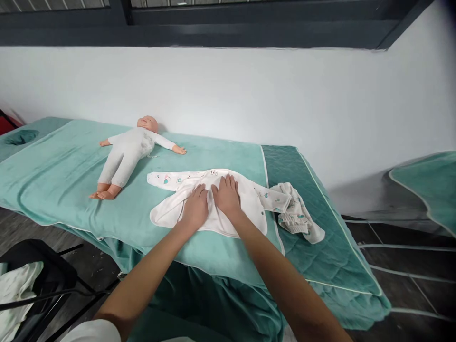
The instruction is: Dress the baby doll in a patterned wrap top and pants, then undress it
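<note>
A white baby jacket (251, 213) with small printed sleeves lies spread open on the green bed cover. Both of my hands rest on its middle, side by side. My left hand (195, 206) lies on the cloth with its fingers stretched toward the collar. Just to the right, my right hand (227, 194) presses flat on the same cloth, fingers extended. Beside the jacket's right sleeve, and touching it, is a crumpled printed baby garment (295, 213). A baby doll (124, 149) in a white bodysuit lies on its back to the left, apart from my hands.
The bed (71, 175) with its green cover runs along a white wall (228, 95). At lower left, a black chair (42, 256) holds printed cloth (17, 289). Another green-covered surface (431, 185) and pale metal rails (406, 247) stand at the right.
</note>
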The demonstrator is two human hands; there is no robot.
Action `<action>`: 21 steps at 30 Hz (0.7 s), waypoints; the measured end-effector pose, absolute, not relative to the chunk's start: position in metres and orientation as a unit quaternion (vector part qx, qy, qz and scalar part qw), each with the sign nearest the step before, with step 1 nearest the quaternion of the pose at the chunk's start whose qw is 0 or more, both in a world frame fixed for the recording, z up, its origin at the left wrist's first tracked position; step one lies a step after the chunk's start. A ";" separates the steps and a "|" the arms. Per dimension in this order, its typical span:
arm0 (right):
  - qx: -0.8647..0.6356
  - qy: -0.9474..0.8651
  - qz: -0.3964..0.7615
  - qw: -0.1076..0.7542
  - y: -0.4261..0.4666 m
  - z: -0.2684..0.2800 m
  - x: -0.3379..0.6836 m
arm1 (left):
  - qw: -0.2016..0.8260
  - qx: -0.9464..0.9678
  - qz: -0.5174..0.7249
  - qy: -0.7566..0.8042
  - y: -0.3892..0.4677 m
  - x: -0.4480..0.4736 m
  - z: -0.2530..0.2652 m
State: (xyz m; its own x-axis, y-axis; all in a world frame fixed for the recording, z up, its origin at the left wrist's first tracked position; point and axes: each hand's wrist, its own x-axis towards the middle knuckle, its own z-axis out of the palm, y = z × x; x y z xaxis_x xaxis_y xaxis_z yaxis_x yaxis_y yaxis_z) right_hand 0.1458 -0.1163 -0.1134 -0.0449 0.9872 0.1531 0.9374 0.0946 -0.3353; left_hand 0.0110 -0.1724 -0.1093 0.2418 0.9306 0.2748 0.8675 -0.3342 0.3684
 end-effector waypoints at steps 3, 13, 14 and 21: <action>-0.694 -0.700 0.061 0.156 -0.111 -0.115 0.145 | 0.071 0.795 0.209 0.564 -0.174 0.010 -0.112; -0.664 -0.722 0.015 0.192 -0.115 -0.114 0.154 | -0.001 0.711 0.173 0.681 -0.135 -0.008 -0.095; -0.658 -0.726 0.004 0.200 -0.116 -0.114 0.154 | 0.003 0.709 0.179 0.682 -0.133 -0.006 -0.096; -0.654 -0.727 0.025 0.210 -0.108 -0.112 0.151 | 0.075 0.688 0.204 0.692 -0.118 0.008 -0.103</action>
